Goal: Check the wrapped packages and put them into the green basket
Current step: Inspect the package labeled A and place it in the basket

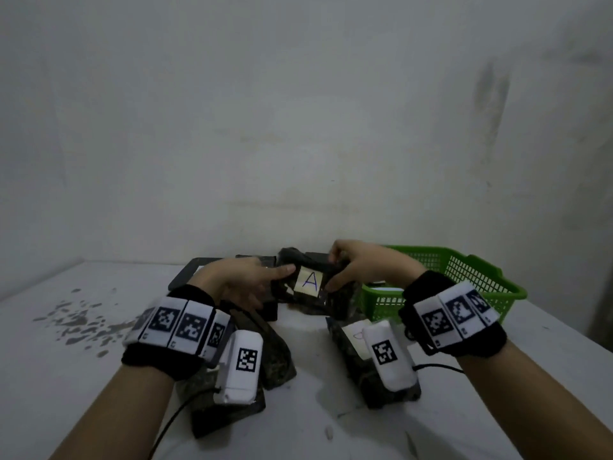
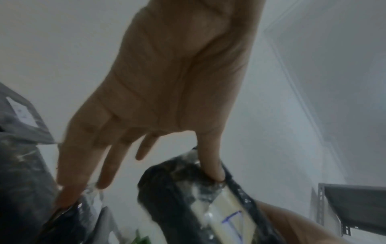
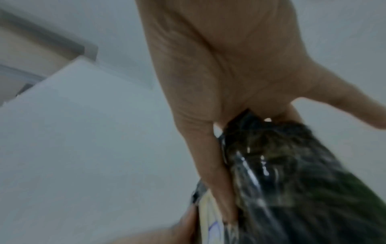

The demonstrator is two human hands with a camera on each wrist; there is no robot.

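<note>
Held up between both hands: a dark wrapped package (image 1: 310, 277) with a pale note marked "A" (image 1: 311, 281) in blue. Right hand (image 1: 360, 265) gripping the package's right end, thumb on the near face, fingers (image 1: 335, 249) curled over the top edge. Left hand (image 1: 238, 280) mostly straight (thumb tip pressed on the package's left end, the other fingers (image 2: 83, 165) extended below, one touching plastic wrap on another package (image 2: 69, 219)). Just right of the right-hand fingers, and behind that wrist: the green basket (image 1: 471, 277), standing on the white tabletop (image 1: 66, 376). Below and nearer than the fingers, under the wrists: more wrapped packages lying flat, one (image 1: 351, 353) beneath the right wrist with a pale note, others (image 1: 275, 356) beneath the left. Beyond the left-hand fingers: a dark flat tray-like object (image 1: 189, 270), detail unclear. Left of the left wrist: dark speckled marks (image 1: 76, 320) on the tabletop.
</note>
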